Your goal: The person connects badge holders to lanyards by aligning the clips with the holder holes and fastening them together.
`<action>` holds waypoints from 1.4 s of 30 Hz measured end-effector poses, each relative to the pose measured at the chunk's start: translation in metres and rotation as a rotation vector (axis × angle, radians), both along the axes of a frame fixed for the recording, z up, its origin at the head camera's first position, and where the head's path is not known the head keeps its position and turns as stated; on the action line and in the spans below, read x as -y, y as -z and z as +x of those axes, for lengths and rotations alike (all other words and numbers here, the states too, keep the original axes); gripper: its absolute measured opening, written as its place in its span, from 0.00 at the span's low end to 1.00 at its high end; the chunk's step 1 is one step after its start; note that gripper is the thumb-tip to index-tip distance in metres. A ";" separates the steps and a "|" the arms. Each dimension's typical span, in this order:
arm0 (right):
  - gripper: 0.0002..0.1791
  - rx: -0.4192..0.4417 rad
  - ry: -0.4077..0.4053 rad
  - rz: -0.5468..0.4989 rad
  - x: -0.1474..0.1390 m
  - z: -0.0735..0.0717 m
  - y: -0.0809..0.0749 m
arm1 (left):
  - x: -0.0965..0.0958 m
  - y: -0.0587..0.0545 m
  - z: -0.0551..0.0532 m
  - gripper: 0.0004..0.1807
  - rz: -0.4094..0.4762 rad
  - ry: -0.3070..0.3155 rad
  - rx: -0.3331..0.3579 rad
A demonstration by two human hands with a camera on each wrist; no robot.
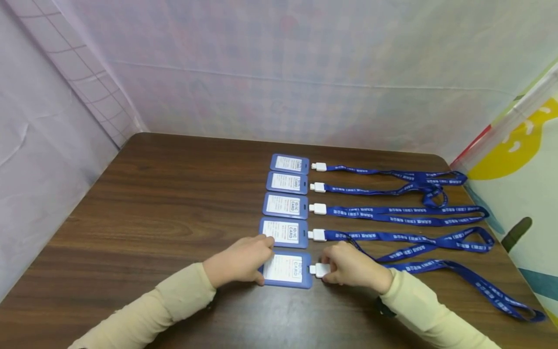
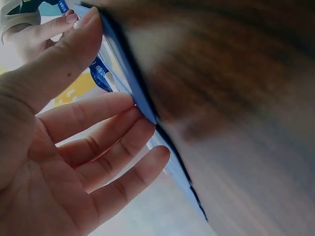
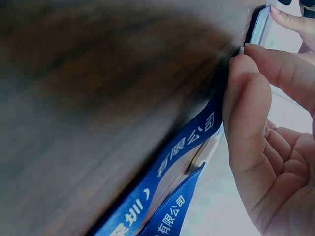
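Several blue ID card holders with white cards lie in a column on the table. My left hand (image 1: 244, 259) grips the left end of the nearest card holder (image 1: 291, 270), its thumb (image 2: 86, 37) at the near edge and fingers at the far edge. To the right of that holder, my right hand (image 1: 350, 264) pinches the white clip (image 1: 321, 270) of the nearest blue lanyard (image 1: 472, 281) between thumb and forefinger. The clip's tip points at the slotted end of the holder, close beside it. In the right wrist view, the lanyard strap (image 3: 182, 142) trails back from the fingers.
Farther back, the other card holders (image 1: 285, 206) each have a lanyard (image 1: 392, 213) laid out to the right, white clip facing the holder. The brown wooden table (image 1: 144, 208) meets a pale curtain (image 1: 279, 72) at the back. A printed cloth (image 1: 523, 194) hangs at the right.
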State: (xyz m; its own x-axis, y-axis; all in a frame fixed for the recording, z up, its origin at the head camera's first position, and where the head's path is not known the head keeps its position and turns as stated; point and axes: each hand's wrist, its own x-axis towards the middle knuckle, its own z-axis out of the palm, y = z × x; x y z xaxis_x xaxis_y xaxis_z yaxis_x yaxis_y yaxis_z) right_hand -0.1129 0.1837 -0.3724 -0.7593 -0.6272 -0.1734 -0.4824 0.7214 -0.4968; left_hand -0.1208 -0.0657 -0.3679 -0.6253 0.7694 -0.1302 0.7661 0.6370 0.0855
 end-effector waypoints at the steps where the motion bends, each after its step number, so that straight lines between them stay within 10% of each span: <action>1: 0.10 -0.005 -0.001 0.001 0.000 0.000 0.000 | 0.000 0.000 0.000 0.21 0.003 0.001 0.000; 42: 0.10 -0.054 -0.025 0.050 0.010 -0.003 0.001 | -0.005 0.001 0.000 0.21 0.032 0.050 -0.043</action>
